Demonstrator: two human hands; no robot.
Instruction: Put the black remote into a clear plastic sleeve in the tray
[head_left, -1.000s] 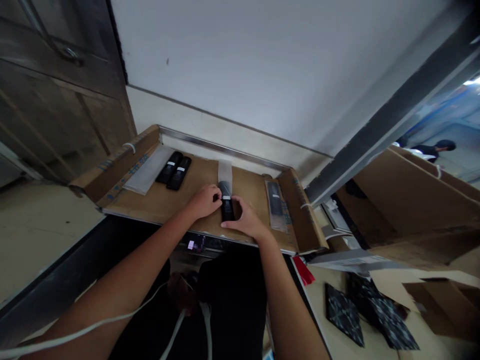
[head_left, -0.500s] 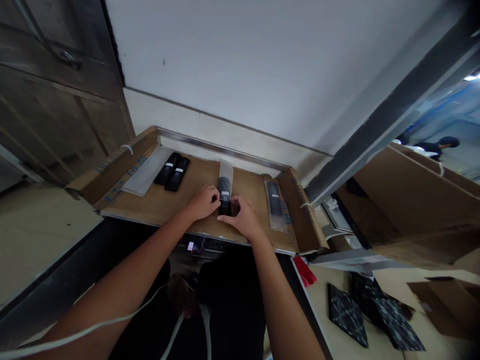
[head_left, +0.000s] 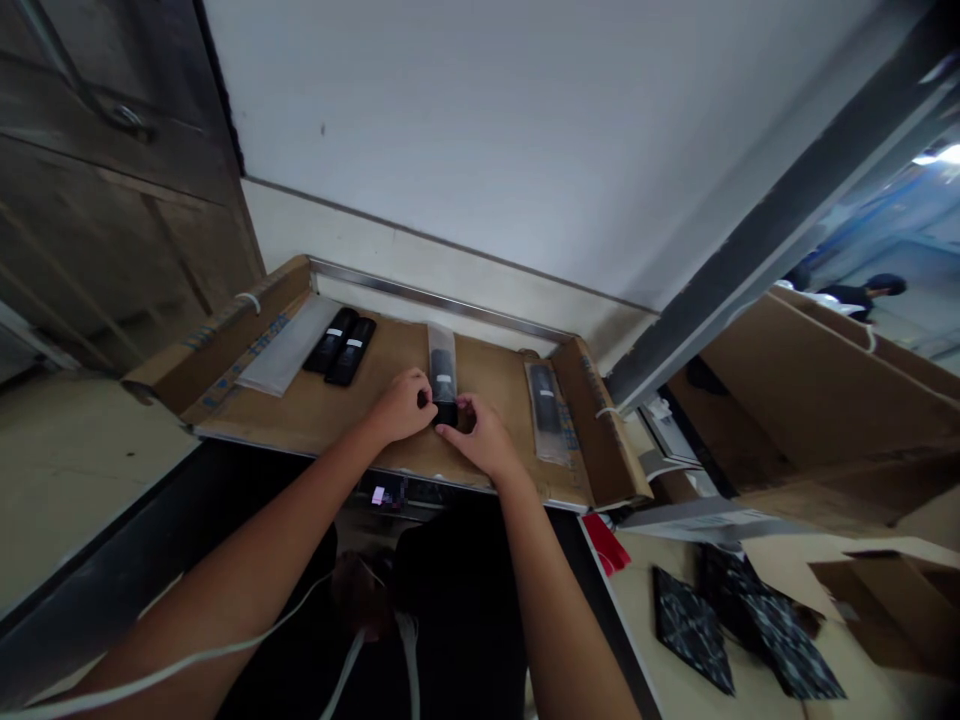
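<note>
1. The left hand (head_left: 401,408) and the right hand (head_left: 480,435) meet on one black remote (head_left: 443,385) that sits partly inside a clear plastic sleeve (head_left: 441,345). Both hands pinch its near end, fingertips curled in close from either side; how firmly they press cannot be told.
2. The black remote is slim and long, with a small white label across its middle. Its far part lies inside the clear plastic sleeve, which runs on past it toward the wall; its near end is hidden between the fingers.
3. The black remote lies lengthwise about the middle of the cardboard sheet (head_left: 330,410), which covers the bench top in front of the person.
4. To the left of the black remote, well apart from it, two bare remotes (head_left: 340,346) lie side by side and touching, each with a white label.
5. Just left of that pair lies a flat pile of empty sleeves (head_left: 285,345), near the folded-up left flap of the cardboard sheet.
6. To the right of the black remote, near the right flap, a bagged remote (head_left: 546,410) lies in its own sleeve.
7. A metal rail (head_left: 420,295) runs along the far edge of the cardboard sheet, under the white wall (head_left: 487,130).
</note>
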